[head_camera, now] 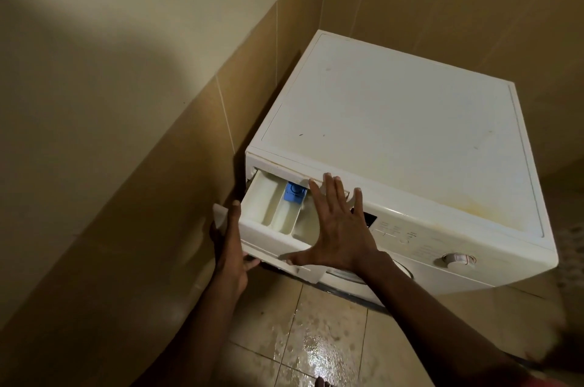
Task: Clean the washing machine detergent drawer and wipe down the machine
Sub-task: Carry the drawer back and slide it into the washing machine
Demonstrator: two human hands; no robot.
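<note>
Seen from above, a white front-loading washing machine [395,134] stands in the corner of a room, its left side close against a brown tiled wall [151,203]. Its flat top carries small dark marks and a yellowish stain near the front right edge. The detergent drawer [262,200] is at the upper left of the machine's front and is pulled well out of its slot, showing cream-stained compartments and a blue insert [295,192] towards the back of the middle one. The left hand [230,247] grips the left end of the drawer's front panel: one finger lies straight up along the drawer's left side, while the other fingers curl underneath the panel. The right hand [338,228] is spread flat over the right part of the drawer, holding nothing. Its fingers are straight and splayed, with the fingertips [327,177] touching the front top edge of the machine just above the slot, and the thumb resting on the drawer's front panel. To the right of this hand, the control panel shows a small dark display [370,218] and, further right, a round white dial [458,260]. Below the arms, the pale floor tiles [316,352] are wet and shiny.
</note>
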